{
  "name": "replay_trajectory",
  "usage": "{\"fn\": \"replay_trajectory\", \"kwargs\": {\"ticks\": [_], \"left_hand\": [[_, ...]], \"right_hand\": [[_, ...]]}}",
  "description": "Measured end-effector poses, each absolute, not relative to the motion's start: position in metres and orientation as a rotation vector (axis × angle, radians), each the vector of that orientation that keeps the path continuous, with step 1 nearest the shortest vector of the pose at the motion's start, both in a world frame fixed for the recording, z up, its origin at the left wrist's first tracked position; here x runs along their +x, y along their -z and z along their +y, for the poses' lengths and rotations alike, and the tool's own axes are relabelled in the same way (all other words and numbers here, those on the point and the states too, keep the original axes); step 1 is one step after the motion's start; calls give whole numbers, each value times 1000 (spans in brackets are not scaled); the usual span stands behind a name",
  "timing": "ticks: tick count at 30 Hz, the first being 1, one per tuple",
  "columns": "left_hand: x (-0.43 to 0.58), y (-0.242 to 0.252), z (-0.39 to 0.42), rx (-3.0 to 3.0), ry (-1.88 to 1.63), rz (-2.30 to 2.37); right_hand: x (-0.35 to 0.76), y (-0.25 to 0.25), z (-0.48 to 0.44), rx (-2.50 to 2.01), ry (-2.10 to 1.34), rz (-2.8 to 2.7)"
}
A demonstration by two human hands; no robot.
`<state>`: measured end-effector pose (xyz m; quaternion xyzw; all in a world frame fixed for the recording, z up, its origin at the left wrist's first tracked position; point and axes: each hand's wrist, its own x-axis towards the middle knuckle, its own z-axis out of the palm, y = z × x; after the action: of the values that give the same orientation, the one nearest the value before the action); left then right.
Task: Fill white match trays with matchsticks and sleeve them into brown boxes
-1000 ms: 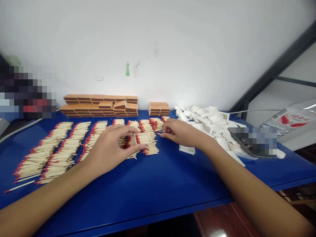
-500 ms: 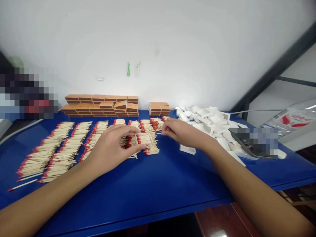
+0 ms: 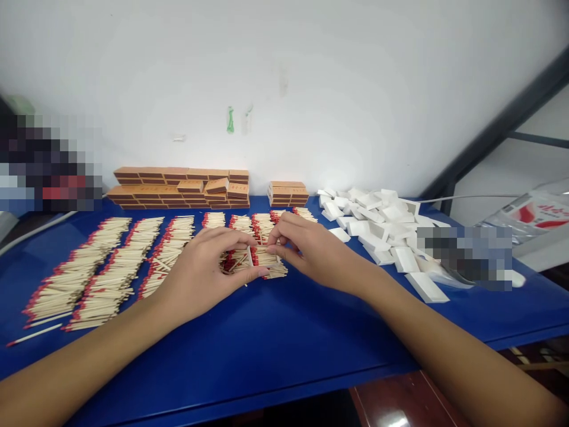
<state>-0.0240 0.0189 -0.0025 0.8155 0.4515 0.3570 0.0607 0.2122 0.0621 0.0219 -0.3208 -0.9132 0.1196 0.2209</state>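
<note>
My left hand (image 3: 207, 261) holds a small white matchbox tray (image 3: 249, 256) between thumb and fingers. Red-tipped matches (image 3: 265, 260) lie inside it, though some loose ones behind blend with them. Over the tray's right side, my right hand (image 3: 309, 249) is closed in a pinch on what looks like a single thin match (image 3: 263, 244). Its fingertips partly cover the tray. Beyond and beside both hands are rows of loose matches (image 3: 216, 220) on the blue table (image 3: 284, 350).
Orange-brown matchboxes (image 3: 151, 191) are stacked by the wall, with a smaller stack (image 3: 288, 194) to their right. White empty trays (image 3: 377, 219) form a pile on the right. A plastic-wrapped pack (image 3: 533, 213) stands at far right. More matches (image 3: 75, 284) lie in rows at left.
My right hand has moved left, bringing its pinched fingers from beside the tray to over it. My left hand still holds the tray, in nearly the same place.
</note>
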Motion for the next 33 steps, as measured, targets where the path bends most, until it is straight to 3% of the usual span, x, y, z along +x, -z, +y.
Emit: {"fn": "replay_trajectory", "kwargs": {"ticks": [13,18,21,28,33], "left_hand": [[-25,2,19,2464,-1100,1370],[-26,-1,20,2480,-1122,1420],[-26,-3,21,2469,-1141,1424],[-29,-3,23,2457,-1155,1428],[-32,-2,25,2447,-1150,1425]], "right_hand": [[220,-27,69,-871,-276,-2443],[263,-49,91,-1301,-153,-2456],[286,-57,99,-1562,-317,-2572],[290,-46,113,-1642,-1,-2400],[283,-37,135,-1621,3,-2185]]}}
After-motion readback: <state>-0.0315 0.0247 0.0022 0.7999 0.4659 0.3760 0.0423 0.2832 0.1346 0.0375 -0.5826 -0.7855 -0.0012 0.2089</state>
